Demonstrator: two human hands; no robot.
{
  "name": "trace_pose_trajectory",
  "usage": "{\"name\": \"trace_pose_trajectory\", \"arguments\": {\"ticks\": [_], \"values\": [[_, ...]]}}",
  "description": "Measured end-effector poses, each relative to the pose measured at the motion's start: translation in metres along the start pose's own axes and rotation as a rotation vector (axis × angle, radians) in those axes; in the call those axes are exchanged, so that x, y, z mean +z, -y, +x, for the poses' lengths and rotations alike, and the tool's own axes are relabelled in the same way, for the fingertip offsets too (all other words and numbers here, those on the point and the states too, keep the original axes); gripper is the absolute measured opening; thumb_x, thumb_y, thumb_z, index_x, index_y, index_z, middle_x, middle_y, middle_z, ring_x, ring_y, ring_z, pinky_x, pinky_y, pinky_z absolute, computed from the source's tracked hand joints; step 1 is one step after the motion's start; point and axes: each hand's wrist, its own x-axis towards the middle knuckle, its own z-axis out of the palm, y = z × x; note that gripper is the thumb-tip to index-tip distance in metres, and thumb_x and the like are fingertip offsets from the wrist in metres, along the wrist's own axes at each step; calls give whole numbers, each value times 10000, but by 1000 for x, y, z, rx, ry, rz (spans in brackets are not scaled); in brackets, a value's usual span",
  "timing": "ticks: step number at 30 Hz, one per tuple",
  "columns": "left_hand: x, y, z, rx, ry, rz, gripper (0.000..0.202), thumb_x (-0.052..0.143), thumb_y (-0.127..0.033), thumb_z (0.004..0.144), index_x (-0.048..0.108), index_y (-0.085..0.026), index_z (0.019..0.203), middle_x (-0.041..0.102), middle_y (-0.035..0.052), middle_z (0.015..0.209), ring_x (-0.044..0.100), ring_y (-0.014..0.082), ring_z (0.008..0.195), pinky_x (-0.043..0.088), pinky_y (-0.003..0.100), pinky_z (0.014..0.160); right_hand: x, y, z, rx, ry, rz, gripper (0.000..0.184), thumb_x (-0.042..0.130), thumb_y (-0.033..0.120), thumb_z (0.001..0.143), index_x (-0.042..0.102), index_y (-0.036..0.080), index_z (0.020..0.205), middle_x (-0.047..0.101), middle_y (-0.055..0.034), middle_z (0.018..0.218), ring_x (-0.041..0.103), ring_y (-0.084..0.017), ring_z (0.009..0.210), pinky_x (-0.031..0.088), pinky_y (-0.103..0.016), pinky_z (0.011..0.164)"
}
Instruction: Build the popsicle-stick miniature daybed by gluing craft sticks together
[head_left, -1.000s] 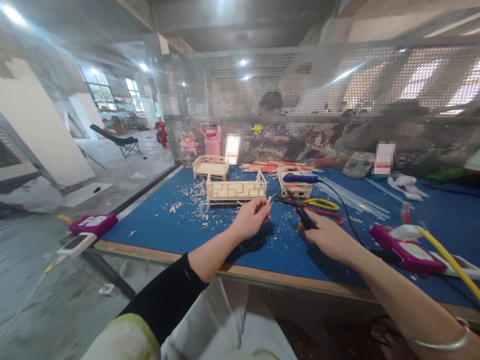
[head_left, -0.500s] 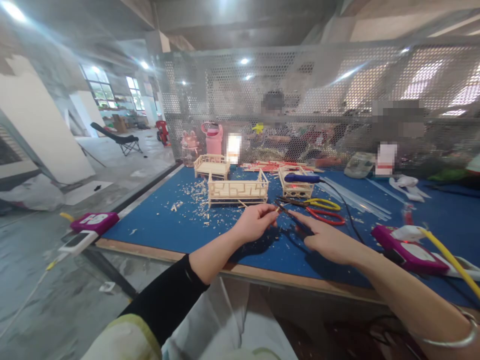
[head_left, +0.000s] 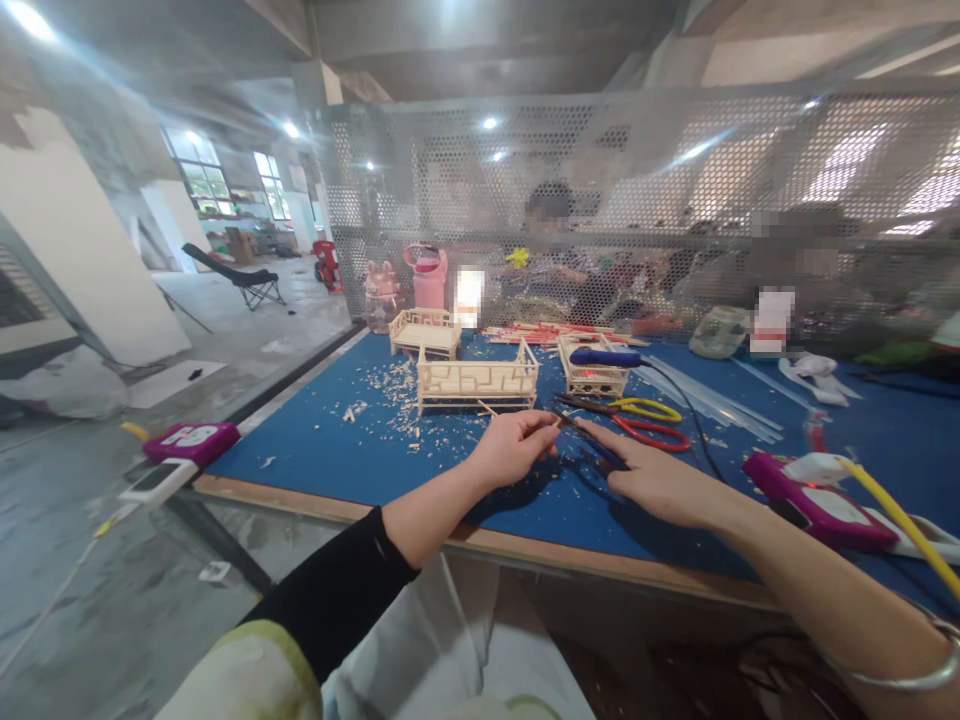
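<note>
My left hand [head_left: 510,447] is closed in a pinch on a thin wooden stick [head_left: 487,408], whose far end sticks out to the left. My right hand [head_left: 664,482] grips a pair of dark-handled cutters [head_left: 604,450]. Their jaws meet the stick's end just right of my left fingertips; whether they are closed through it I cannot tell. Right behind my left hand stands a small wooden-stick model like a railed bench [head_left: 478,385]. A similar model [head_left: 425,335] is behind it to the left, and another [head_left: 596,377] to the right.
Scissors-like tools with yellow and red handles [head_left: 651,422] lie beyond my right hand. A blue corded tool [head_left: 604,357] rests on the right model. Clear rods [head_left: 716,400], red-tipped sticks [head_left: 555,332] and wood scraps [head_left: 375,400] cover parts of the blue table [head_left: 300,450]. A purple power strip [head_left: 825,505] is at right.
Almost nothing differs. My left hand and the stick have shifted very slightly to the right, and the cutters stay at the stick's end.
</note>
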Motion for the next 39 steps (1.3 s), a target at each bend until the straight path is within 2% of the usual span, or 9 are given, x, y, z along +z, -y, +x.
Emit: {"name": "trace_pose_trajectory", "arguments": {"ticks": [5, 12, 18, 24, 29, 31, 33, 36, 39], "values": [[0, 0, 0, 0, 11, -29, 181, 461, -295, 797, 566, -148, 793, 551, -10, 606, 464, 99, 544, 392, 220, 577, -1, 3, 1, 41, 23, 5, 785, 447, 178, 622, 346, 180, 1401, 367, -24, 1435, 359, -233, 1312, 301, -379, 1074], [-3, -1, 0, -1, 19, 44, 210, 462, -300, 800, 587, -145, 732, 572, -1, 600, 494, 114, 564, 399, 229, 592, 3, 3, -1, -9, -43, -85, 724, 439, 151, 651, 385, 200, 1371, 472, -25, 1374, 442, -212, 1254, 348, -337, 1032], [-2, 2, 0, 17, 9, 155, 269, 443, -320, 821, 588, -144, 679, 582, 0, 592, 497, 118, 564, 395, 229, 586, 14, 9, -6, 63, -131, -278, 455, 451, 210, 749, 510, 138, 1194, 619, -133, 1163, 576, -272, 1058, 414, -372, 887], [-2, -2, -1, -5, 27, 315, 312, 434, -304, 830, 549, -160, 578, 559, -19, 548, 470, 108, 535, 358, 221, 565, 16, 9, -4, 88, -152, -457, 338, 488, 210, 741, 566, 166, 1067, 682, -114, 960, 631, -253, 879, 413, -306, 708], [-1, -2, -2, 16, 22, 372, 316, 441, -310, 841, 539, -164, 578, 533, -22, 541, 456, 112, 536, 333, 223, 561, 10, 13, -6, 127, -127, -549, 329, 479, 212, 735, 575, 156, 1045, 684, -136, 941, 631, -265, 836, 401, -313, 678], [-1, -3, -2, 40, 4, 386, 319, 440, -313, 846, 531, -167, 577, 516, -23, 532, 451, 115, 537, 328, 226, 565, 7, 15, -7, 129, -116, -521, 319, 460, 201, 725, 581, 151, 1017, 681, -142, 927, 623, -267, 829, 400, -321, 682], [-2, -3, -1, 69, -12, 392, 298, 450, -293, 841, 531, -168, 582, 525, -18, 549, 465, 119, 561, 337, 225, 582, 4, 15, -8, 79, -86, -393, 238, 422, 183, 712, 592, 175, 877, 679, -104, 851, 609, -235, 788, 400, -305, 677], [-3, -5, 0, 105, -18, 380, 270, 450, -277, 837, 551, -168, 612, 548, -9, 586, 486, 125, 597, 357, 221, 613, 3, 14, -8, -10, -66, -163, 126, 389, 185, 661, 511, 213, 651, 624, -27, 682, 558, -185, 688, 388, -278, 633], [-5, -5, 2, 114, -35, 394, 293, 432, -299, 854, 568, -169, 629, 552, -7, 584, 482, 124, 587, 366, 222, 615, 3, 15, -8, 80, 4, 87, 81, 400, 212, 583, 471, 218, 620, 519, 11, 544, 479, -156, 551, 358, -271, 536]]}}
